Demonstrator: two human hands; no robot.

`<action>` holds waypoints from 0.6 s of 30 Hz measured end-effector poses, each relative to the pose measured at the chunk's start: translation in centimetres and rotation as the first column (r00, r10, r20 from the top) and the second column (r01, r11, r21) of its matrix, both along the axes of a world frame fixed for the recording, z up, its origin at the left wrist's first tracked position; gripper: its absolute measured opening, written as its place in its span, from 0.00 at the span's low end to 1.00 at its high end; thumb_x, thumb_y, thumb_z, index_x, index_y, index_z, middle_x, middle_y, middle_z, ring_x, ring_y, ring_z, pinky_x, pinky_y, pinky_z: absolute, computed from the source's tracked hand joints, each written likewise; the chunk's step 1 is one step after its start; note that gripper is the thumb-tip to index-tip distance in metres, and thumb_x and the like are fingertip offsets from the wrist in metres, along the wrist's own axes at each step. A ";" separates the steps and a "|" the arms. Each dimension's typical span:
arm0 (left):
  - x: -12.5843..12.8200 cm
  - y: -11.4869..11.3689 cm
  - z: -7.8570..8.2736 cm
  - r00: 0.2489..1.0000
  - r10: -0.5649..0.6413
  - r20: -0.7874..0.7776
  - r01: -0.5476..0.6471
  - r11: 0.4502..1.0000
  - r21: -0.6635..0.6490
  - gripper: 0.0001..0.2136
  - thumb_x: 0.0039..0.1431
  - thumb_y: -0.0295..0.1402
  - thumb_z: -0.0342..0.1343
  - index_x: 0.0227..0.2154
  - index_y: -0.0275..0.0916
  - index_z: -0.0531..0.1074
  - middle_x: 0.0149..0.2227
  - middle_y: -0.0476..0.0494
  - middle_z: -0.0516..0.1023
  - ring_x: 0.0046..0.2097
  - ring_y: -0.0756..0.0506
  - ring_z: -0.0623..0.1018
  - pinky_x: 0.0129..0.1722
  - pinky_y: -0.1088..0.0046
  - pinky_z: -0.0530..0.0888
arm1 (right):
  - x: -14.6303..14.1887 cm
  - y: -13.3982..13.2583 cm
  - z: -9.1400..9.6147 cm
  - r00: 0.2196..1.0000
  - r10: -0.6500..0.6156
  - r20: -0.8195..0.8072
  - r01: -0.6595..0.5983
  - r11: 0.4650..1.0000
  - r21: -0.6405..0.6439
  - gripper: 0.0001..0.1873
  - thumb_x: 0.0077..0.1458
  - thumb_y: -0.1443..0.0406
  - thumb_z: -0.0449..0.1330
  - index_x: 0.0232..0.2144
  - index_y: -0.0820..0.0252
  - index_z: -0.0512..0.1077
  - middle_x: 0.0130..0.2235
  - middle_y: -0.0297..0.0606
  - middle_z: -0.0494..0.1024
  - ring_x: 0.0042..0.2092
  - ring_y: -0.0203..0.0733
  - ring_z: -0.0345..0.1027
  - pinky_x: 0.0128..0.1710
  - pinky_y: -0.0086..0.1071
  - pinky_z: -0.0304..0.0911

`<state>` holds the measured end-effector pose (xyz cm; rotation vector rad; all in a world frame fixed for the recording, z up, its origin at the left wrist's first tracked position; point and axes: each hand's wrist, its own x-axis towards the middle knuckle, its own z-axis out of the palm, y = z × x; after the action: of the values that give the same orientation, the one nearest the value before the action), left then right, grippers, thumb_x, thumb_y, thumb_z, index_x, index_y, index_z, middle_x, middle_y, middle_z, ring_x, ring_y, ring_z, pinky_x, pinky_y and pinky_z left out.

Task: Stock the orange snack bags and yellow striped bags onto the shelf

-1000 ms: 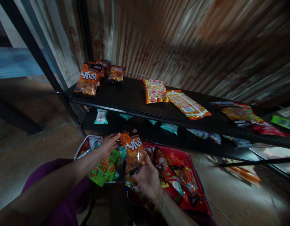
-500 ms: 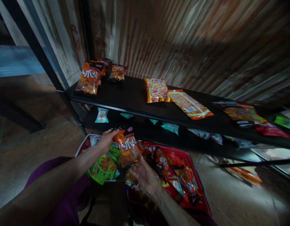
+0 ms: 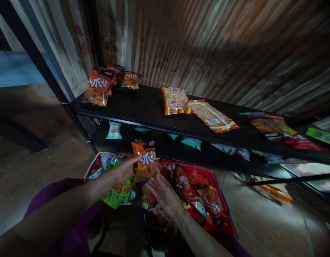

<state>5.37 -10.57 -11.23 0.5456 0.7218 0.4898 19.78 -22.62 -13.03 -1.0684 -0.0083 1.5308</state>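
An orange-and-black snack bag [image 3: 147, 166] is held upright between my two hands, in front of the shelf's lower board. My left hand [image 3: 128, 167] grips its left edge, thumb across the front. At the lower right corner, my right hand [image 3: 162, 191] pinches the bag with its fingertips, the other fingers partly extended. Beneath my hands, a red basket [image 3: 230, 217] is filled with orange, red and yellow snack bags. A second basket [image 3: 91, 165], red and white, stands to the left under my left forearm, with a green snack bag [image 3: 117, 192] on top.
A black shelf rack [image 3: 146, 103] stands ahead. Matching orange bags [image 3: 96, 89] sit at its upper left, and yellow noodle-snack bags [image 3: 175, 100] lie mid-board. Teal packets [image 3: 191, 142] rest on the lower board. A dark metal post [image 3: 41, 60] rises at the left; a curtain [image 3: 181, 43] hangs behind.
The orange bag has been raised slightly and turned more upright. My left hand has shifted from its top corner down to its left side. The camera view has shifted slightly.
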 end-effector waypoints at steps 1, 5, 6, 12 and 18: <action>0.1 -0.3 0.0 1.000 -0.023 0.011 0.023 1.000 0.002 0.19 0.47 0.38 0.65 0.41 0.35 0.74 0.42 0.38 0.79 0.45 0.41 0.77 0.44 0.66 0.71 | 0.0 0.0 0.1 1.000 0.006 0.003 -0.006 1.000 0.012 0.23 0.36 0.60 0.73 0.38 0.57 0.74 0.41 0.36 0.80 0.39 0.39 0.73 0.48 0.38 0.67; 0.3 -0.5 -0.7 0.999 0.020 -0.031 -0.021 0.999 -0.034 0.16 0.48 0.35 0.65 0.39 0.34 0.74 0.40 0.38 0.80 0.44 0.41 0.78 0.44 0.67 0.72 | 0.0 -0.2 0.4 0.999 0.049 -0.001 -0.049 0.999 0.018 0.23 0.35 0.62 0.73 0.36 0.58 0.74 0.38 0.36 0.80 0.39 0.39 0.74 0.48 0.39 0.67; 0.4 -0.5 -0.8 0.998 0.032 -0.046 -0.034 0.998 -0.046 0.15 0.48 0.35 0.64 0.38 0.34 0.74 0.40 0.38 0.80 0.43 0.41 0.79 0.44 0.67 0.72 | -0.1 -0.3 0.4 0.999 0.053 0.001 -0.053 0.999 0.011 0.22 0.34 0.63 0.74 0.35 0.58 0.74 0.37 0.35 0.80 0.38 0.38 0.74 0.49 0.39 0.67; 0.6 -0.5 -1.0 0.999 0.036 -0.004 -0.036 0.996 -0.087 0.14 0.51 0.36 0.63 0.38 0.33 0.75 0.39 0.37 0.81 0.42 0.41 0.79 0.44 0.68 0.74 | -0.3 -0.3 0.1 0.992 0.051 0.115 -0.046 0.998 -0.046 0.20 0.29 0.64 0.75 0.28 0.60 0.73 0.27 0.31 0.79 0.29 0.34 0.73 0.39 0.33 0.70; 0.8 -0.6 -1.4 0.993 0.103 -0.053 -0.106 0.993 -0.058 0.14 0.51 0.38 0.62 0.38 0.33 0.75 0.37 0.38 0.81 0.36 0.43 0.80 0.38 0.68 0.76 | -0.7 0.1 0.8 0.961 0.098 0.258 -0.096 0.995 -0.018 0.23 0.30 0.60 0.74 0.32 0.60 0.75 0.32 0.35 0.81 0.27 0.36 0.74 0.32 0.31 0.71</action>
<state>6.15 -11.22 -12.60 0.4660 0.8130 0.5518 19.12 -22.57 -12.26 -1.2825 -0.2408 1.4684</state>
